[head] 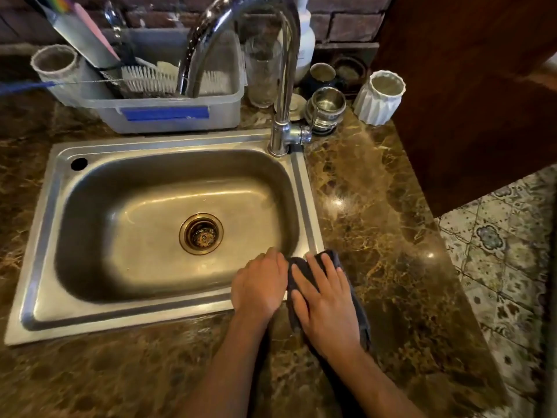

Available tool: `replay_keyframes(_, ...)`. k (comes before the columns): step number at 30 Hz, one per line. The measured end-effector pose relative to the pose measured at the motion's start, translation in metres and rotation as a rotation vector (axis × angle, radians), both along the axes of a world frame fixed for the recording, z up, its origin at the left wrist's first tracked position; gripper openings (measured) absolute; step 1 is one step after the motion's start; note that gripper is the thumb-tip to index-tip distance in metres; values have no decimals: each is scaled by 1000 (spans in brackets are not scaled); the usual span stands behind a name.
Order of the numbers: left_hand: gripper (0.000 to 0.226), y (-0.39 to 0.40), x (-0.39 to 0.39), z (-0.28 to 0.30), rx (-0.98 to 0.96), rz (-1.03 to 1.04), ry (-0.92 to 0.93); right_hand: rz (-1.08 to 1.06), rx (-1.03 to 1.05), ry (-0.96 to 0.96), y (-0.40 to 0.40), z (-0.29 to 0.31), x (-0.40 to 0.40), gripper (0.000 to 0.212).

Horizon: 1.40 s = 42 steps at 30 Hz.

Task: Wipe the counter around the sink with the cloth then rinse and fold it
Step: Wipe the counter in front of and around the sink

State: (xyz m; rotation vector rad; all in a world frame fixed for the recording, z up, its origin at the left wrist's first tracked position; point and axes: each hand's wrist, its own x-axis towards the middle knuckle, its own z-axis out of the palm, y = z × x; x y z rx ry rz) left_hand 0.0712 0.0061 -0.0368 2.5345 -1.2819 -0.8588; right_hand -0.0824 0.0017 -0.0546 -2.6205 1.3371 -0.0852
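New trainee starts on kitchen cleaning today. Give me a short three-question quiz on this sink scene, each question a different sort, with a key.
1. True or false: water is running from the faucet.
2. Multiple choice: the dark cloth lies
A) in the sink basin
B) over the near right corner of the sink rim and the counter beside it
C) in the plastic bin
3. Short answer: which hand lies flat on the cloth with spread fingers?

Key:
1. False; no stream shows.
2. B.
3. The right hand; the left hand rests beside it on the sink's edge, touching the cloth's side.
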Motion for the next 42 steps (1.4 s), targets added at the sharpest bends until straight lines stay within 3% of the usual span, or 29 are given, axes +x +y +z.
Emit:
replay_keyframes(4,38,0,-2,-7,-34,39,-112,29,13,3,-75,-2,26,46)
replay_keyframes(9,36,-2,-2,-9,-11,28,-100,-15,5,17,-159,-4,88,44)
replay_keyframes(17,35,-6,-3,-8,23,40,-110,-54,46,19,-27,0,-1,51)
replay_keyframes(22,36,-7,-3,-7,21,19,-125,56,39,34,-104,-1,38,51)
replay_keyframes(28,35,-5,-2,-10,-7,35,-76,-20,12,13,-203,-6,105,51)
replay_keyframes(32,34,-6,-4,-10,-3,52,-90,-67,27,-11,-159,-5,80,55)
replay_keyframes(37,37,-7,-5,-12,26,60,-113,-56,79,100,-61,0,16,65)
replay_keyframes(42,36,-8,-3,-10,12,50,-105,-27,38,65,-125,-4,50,58)
